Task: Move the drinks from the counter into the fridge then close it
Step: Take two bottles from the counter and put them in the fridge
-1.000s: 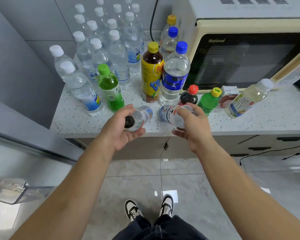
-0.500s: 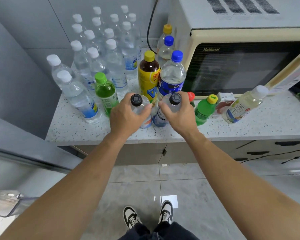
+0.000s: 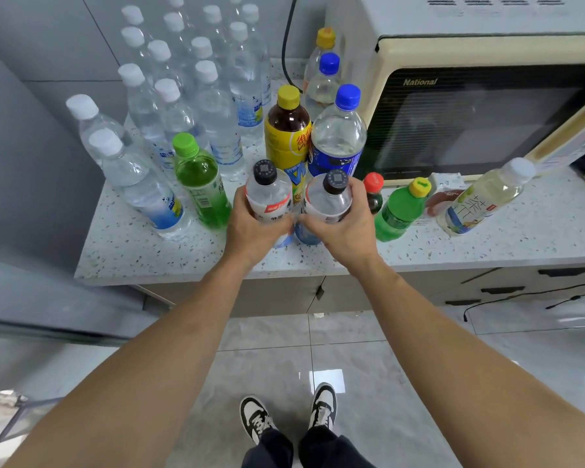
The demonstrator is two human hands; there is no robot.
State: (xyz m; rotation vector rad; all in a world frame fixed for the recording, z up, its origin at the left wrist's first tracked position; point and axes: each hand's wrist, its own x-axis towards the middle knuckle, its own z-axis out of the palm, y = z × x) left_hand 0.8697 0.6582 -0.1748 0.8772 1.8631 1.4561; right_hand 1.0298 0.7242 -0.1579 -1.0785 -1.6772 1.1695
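Both black-capped bottles, tipped on their sides a second ago, now stand upright at the desk [image 3: 487, 244] front edge. Left hand [image 3: 250, 228] grips the left bottle [image 3: 267, 194], right hand [image 3: 348, 228] grips the right bottle [image 3: 331, 197]. Looks like set-down or re-grip; fridge transfer still ahead.

1. Front strip of counter [image 3: 169, 255], left of the hands: bare, open to approach.
2. Behind: yellow-label bottle [image 3: 286, 136] and blue-label bottle [image 3: 336, 140] stand close, blocking.
3. Right: green bottle [image 3: 399, 211] stands near; microwave [image 3: 470, 106] walls the back.
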